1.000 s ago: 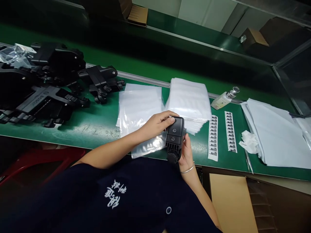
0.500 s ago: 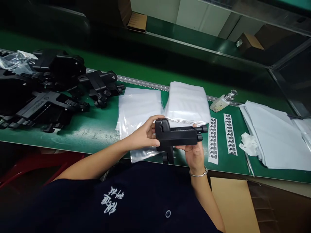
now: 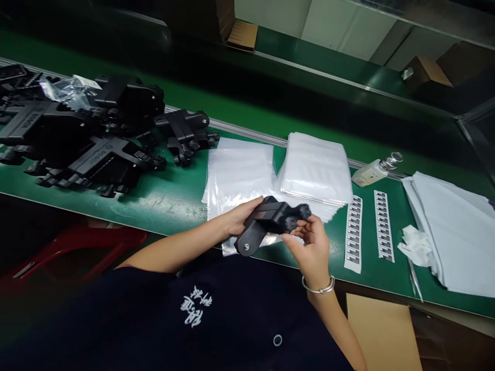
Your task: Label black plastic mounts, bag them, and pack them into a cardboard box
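A long green workbench (image 3: 170, 206) crosses the view, its left end carrying a heap of black BOSCH-lettered brackets (image 3: 79, 129), with one separate bracket (image 3: 183, 131) just beside it. Towards the right end lies a thick pile of white sheets (image 3: 456, 232). Between them are a neat stack of translucent plastic bags (image 3: 317, 167) and, next to it, a few loose clear bags (image 3: 240, 170).

Held up over the near edge of the loose bags is the black hinged bracket (image 3: 266, 219), tilted, with its knobbed end towards the right. The person's left hand (image 3: 237, 219) is wrapped around its body, most of the fingers hidden behind it. The right hand (image 3: 313, 252) has thumb and fingertips curled about the knobs, seeming to pinch them lightly.

The step in hand looks like handling or checking the knobbed end. The next move would call for a firm left grip, so that the right fingers can shift without the bracket swinging at its hinge.

Smaller still are a metal-topped bottle (image 3: 373, 172), two label strips (image 3: 353, 234), crumpled white paper (image 3: 415, 246) and slim tweezers (image 3: 415, 281).
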